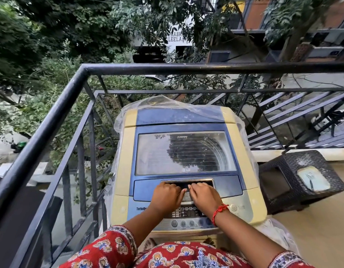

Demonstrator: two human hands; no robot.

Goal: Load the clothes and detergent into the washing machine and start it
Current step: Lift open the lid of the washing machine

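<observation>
A top-loading washing machine stands in the corner of a balcony, close against a black metal railing, with clear plastic sheeting draped over its back and sides. Its blue lid with a glass window is closed and lies flat.

Both hands reach to the recessed handle at the lid's front edge. The left hand and the right hand sit side by side, almost touching, knuckles up, with their fingers curled down into the handle slot, so the tips are hidden inside it. The lid handle thus lies directly under and around the fingertips, while the wrists pass over the control panel with its row of round buttons. A red thread bracelet circles the right wrist. Red patterned sleeves show at the bottom.

To the machine's right, a dark woven stool stands on the balcony floor.
</observation>
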